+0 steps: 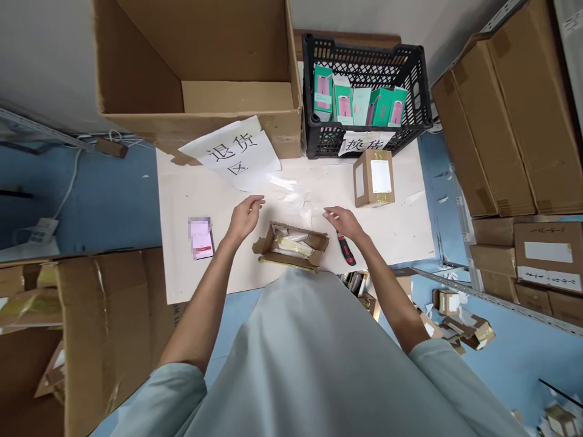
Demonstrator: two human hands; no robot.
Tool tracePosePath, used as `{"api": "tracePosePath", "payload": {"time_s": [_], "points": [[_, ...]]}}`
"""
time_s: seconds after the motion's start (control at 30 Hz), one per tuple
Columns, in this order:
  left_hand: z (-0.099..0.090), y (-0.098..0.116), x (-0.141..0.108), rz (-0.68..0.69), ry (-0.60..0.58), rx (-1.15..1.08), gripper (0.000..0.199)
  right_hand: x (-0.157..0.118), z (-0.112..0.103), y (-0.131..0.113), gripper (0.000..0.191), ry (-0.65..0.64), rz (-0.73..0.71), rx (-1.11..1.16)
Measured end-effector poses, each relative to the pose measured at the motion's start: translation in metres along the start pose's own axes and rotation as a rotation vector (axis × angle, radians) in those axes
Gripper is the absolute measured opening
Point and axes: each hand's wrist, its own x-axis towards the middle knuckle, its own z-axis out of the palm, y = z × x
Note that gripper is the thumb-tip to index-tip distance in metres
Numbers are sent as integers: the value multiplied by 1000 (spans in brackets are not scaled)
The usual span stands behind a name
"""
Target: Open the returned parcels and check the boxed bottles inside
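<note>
My left hand [246,216] hovers over the table to the left of a small opened cardboard box [263,255], fingers loosely stretched and holding nothing. On the other side, my right hand [344,221] is also open and empty, just above a red and black utility knife [347,249]. Crumpled white paper and strips of tape [294,245] lie inside the small box, which sits near the table's front edge. Between and beyond my hands are clear and whitish plastic scraps [298,200]. Neither hand touches the box.
A phone [201,238] lies at left. Behind are a large open carton [204,128], a paper sign [234,155] and a black crate [324,145] holding several green-white boxes [344,104]. A taped parcel [374,178] stands at right. Cartons [514,115] and discarded boxes [469,331] flank the white table [182,279].
</note>
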Motion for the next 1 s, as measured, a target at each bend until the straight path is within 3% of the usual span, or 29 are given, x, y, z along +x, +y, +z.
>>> {"api": "tracePosePath", "payload": {"time_s": [0.1,0.2,0.37,0.5,0.6,0.8,0.9,1.0], "points": [[4,-18,43,-4,-115,111,63,31,10,5,73,-36,145,-84],[12,-28,83,74,-265,308,95,61,27,4,105,-131,238,-198],[44,-29,136,164,-513,620,127,94,66,-2,131,-264,287,-283],[69,-23,158,160,-517,748,136,108,99,-1,141,-238,278,-290],[80,-19,165,157,-498,723,127,119,114,3,142,-191,295,-234],[99,-29,158,213,-622,583,85,130,119,14,131,-141,330,-150],[110,-36,148,318,-688,534,75,124,120,18,111,-112,339,-129],[120,-36,142,405,-751,525,72,118,119,20,70,-91,314,-101]]}}
